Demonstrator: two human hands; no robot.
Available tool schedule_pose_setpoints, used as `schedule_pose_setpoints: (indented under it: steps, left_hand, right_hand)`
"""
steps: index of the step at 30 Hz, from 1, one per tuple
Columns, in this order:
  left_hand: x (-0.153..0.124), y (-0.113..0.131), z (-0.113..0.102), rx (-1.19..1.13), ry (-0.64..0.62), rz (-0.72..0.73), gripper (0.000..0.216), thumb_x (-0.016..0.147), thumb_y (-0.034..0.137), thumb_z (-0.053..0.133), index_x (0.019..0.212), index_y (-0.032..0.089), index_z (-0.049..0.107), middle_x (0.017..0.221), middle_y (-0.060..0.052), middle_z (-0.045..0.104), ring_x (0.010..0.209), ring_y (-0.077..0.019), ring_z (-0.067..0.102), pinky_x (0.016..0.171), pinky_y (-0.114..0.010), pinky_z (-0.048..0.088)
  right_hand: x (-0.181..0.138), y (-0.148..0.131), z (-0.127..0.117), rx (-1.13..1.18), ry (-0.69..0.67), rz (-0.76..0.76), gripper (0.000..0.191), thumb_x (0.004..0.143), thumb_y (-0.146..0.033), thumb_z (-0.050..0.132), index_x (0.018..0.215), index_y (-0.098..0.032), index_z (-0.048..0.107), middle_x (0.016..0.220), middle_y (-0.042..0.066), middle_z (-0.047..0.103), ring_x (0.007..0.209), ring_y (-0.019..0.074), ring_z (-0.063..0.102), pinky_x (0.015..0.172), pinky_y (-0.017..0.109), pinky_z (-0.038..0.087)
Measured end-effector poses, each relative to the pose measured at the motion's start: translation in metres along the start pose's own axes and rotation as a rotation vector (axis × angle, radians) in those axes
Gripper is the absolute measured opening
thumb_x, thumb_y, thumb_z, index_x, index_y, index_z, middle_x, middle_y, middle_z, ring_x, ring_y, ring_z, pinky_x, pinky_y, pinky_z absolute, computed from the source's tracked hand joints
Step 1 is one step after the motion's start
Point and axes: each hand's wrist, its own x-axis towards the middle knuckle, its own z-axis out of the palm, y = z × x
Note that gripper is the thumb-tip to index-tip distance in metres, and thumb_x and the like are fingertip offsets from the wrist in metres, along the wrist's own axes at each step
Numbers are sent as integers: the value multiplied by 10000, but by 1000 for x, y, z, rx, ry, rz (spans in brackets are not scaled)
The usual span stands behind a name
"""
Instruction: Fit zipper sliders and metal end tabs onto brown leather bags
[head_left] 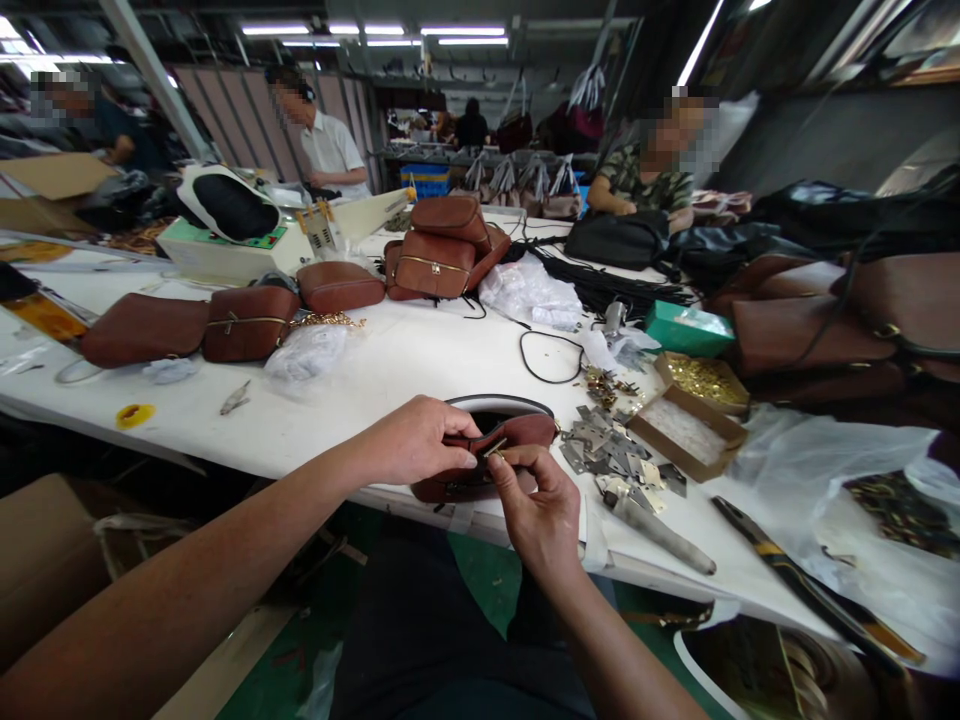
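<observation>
A brown leather bag (534, 432) with dark edging lies at the near edge of the white table, its mouth gaping upward. My left hand (420, 440) pinches the bag's rim on the left side, thumb toward me and fingers over the edge. In my right hand (541, 500) a small brass-coloured metal piece (495, 448) is held between thumb and fingertips, against the bag's near side. Its exact kind is too small to tell. Just right of the bag lies a heap of flat metal plates (611, 450).
Pliers (810, 580) and a grey-handled tool (664, 535) lie at the right, near boxes of brass fittings (701, 380) and clear pieces (682, 430). Finished-looking brown bags (431, 262) stand along the back. A black cord loop (551, 357) lies mid-table. Several people sit beyond.
</observation>
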Motion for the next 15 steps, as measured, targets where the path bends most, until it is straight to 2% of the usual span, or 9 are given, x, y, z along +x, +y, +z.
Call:
schedule_pose_setpoints:
  steps: [5, 7, 11, 13, 15]
  left_hand:
    - [-4, 2, 8, 9, 40, -12, 193, 842, 259, 674, 984, 213, 797, 815, 35, 769, 721, -142, 667, 630, -213, 437]
    - [-6, 1, 12, 48, 87, -8, 205, 832, 288, 711, 1010, 229, 794, 840, 29, 774, 746, -155, 683, 647, -221, 448]
    - [-9, 0, 20, 115, 197, 17, 179, 846, 297, 718, 1004, 251, 788, 873, 24, 786, 788, -175, 705, 704, -241, 474]
    - [-10, 0, 23, 131, 215, 47, 176, 866, 289, 703, 1018, 259, 787, 905, 21, 794, 828, -184, 716, 744, -251, 487]
    - [-11, 1, 24, 128, 210, 68, 192, 875, 282, 698, 1045, 267, 786, 943, 21, 799, 866, -188, 725, 779, -256, 495]
  right_hand:
    - [-3, 2, 7, -21, 32, -53, 149, 959, -311, 705, 841, -221, 691, 836, 1, 725, 787, 167, 676, 752, 296, 511]
    - [-1, 1, 5, -27, 2, -69, 143, 970, -312, 692, 855, -228, 691, 853, 5, 723, 801, 171, 676, 757, 306, 516]
    - [12, -5, -22, -127, -95, -232, 72, 946, -322, 725, 970, -254, 721, 973, 47, 717, 934, 221, 677, 825, 367, 542]
    - [24, -10, -40, -242, -89, -365, 228, 908, -333, 769, 1122, -270, 725, 1114, 88, 709, 1058, 269, 655, 898, 430, 538]
    - [37, -15, -54, -389, -153, -466, 348, 889, -335, 791, 1225, -282, 716, 1192, 104, 712, 1091, 296, 634, 917, 467, 516]
